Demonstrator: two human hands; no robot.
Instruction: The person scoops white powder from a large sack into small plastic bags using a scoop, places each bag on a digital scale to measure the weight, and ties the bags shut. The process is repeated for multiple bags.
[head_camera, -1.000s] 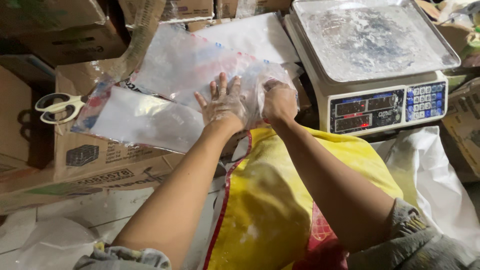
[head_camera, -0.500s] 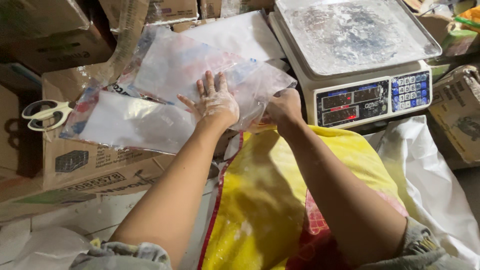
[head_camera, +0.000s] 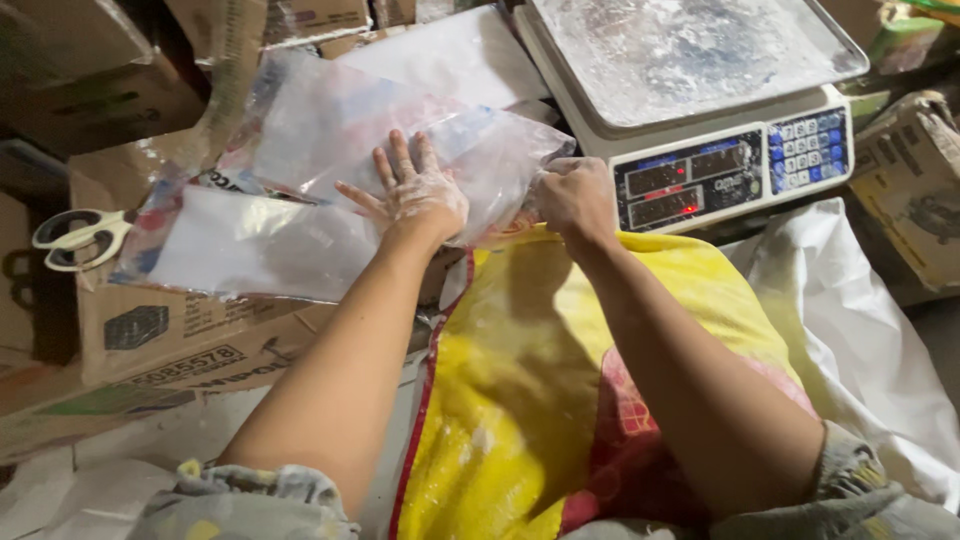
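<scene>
Clear plastic bag (head_camera: 480, 160), crumpled and dusted with white powder, is laid on top of a stack of flat clear plastic bags (head_camera: 260, 240) with red and blue print, left of centre, on brown cardboard boxes (head_camera: 150, 330). Left hand (head_camera: 415, 195) is pressed flat on the bag, palm down, fingers spread and fully extended; nothing is gripped. Right hand (head_camera: 572, 195) is closed into a fist at the bag's right near edge; the edge appears pinched in it, but the contact itself is hidden by the knuckles. Both hands are coated with white powder.

White digital weighing scale (head_camera: 720, 165) with a powder-smeared steel pan is set just right of the bag, at the far right; its display and blue keypad are turned toward the near side. White-handled scissors (head_camera: 75, 238) are lying at far left on a box, well apart from the hands. Yellow woven sack (head_camera: 520, 380) with red trim is spread in the near centre under both forearms. White sack (head_camera: 850, 320) is lying near right.
</scene>
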